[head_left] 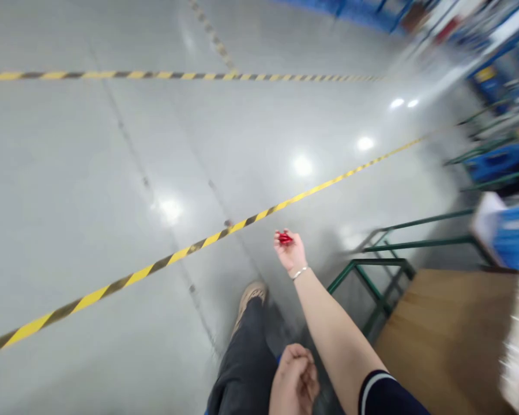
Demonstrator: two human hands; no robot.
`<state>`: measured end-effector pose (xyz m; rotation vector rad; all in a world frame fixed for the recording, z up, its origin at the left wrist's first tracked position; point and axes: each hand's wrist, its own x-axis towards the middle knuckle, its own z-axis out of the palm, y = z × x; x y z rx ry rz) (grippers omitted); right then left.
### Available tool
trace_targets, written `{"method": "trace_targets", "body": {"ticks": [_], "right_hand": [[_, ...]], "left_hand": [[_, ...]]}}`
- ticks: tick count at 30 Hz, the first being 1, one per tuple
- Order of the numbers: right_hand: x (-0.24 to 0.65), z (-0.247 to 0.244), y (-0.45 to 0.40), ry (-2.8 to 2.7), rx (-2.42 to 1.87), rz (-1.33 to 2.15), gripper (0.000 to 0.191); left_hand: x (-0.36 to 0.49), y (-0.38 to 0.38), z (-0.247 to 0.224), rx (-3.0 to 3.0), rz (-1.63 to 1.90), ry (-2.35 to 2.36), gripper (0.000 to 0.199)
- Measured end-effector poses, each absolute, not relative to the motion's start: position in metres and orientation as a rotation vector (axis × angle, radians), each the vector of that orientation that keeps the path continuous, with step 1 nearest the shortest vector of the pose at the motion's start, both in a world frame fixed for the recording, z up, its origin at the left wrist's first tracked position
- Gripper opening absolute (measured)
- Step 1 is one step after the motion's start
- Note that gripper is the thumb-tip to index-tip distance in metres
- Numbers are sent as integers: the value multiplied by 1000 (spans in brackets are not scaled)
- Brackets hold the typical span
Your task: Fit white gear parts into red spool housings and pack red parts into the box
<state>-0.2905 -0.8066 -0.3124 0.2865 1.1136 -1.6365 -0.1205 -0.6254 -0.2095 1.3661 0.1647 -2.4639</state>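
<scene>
My right hand (pixel 290 253) is stretched out over the floor, palm up, with its fingers curled round small shiny red objects (pixel 285 238). A light bracelet (pixel 300 272) circles that wrist. Close to my body at the bottom centre, my left hand (pixel 294 377) is closed, its fingers curled in. Whatever it may hold is hidden and blurred.
Yellow-black tape lines (pixel 194 248) cross the grey floor (pixel 90 202). My shoe (pixel 253 294) is below them. On the right are green metal frames (pixel 378 262), a brown board (pixel 445 334) and blue boxes (pixel 512 233). More blurred racks stand farther off.
</scene>
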Motion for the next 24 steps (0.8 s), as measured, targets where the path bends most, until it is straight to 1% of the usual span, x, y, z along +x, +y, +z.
{"method": "trace_targets", "body": {"ticks": [3,5,6,7,9,10,12,13,15,16,18,20,21,22,24], "right_hand": [[-301,-195,-838,991,108,-1800,22],[-309,-114,-831,940,-6,-1891,8],[-312,-76,-816,923,-54,-1926,3],[-313,-41,-793,912,-93,-1958,3],[-313,16,-728,905,-137,-2020,8],[-312,36,-687,907,-140,-2057,10],[-309,60,-600,928,-101,-2138,14],[-309,65,-556,944,-59,-2187,13],[-312,66,-478,963,46,-2301,12],[-315,64,-445,963,98,-2368,14],[-326,62,-390,945,198,-2491,16],[-338,62,-350,909,284,-2590,15],[-345,63,-334,887,321,-2629,14],[-352,63,-321,867,357,-2660,13],[-365,61,-302,837,431,-2703,13]], "left_hand": [[-138,-625,-218,1547,-2258,-165,27],[-153,-625,-215,1520,-2252,-348,24],[-159,-624,-210,1495,-2255,-437,23],[-165,-622,-203,1466,-2251,-527,21],[-170,-612,-186,1416,-2175,-733,21],[-170,-603,-177,1385,-2123,-823,20],[-169,-579,-157,1194,-1953,-1084,19],[-169,-563,-149,1025,-1812,-1263,18],[-175,-529,-133,578,-1418,-1654,15],[-184,-513,-125,331,-1208,-1834,18],[-211,-484,-109,-84,-892,-2122,31],[-248,-464,-89,-373,-752,-2417,57],[-268,-457,-78,-467,-724,-2585,66],[-286,-451,-66,-520,-710,-2746,65],[-315,-443,-44,-560,-690,-2988,42]]}}
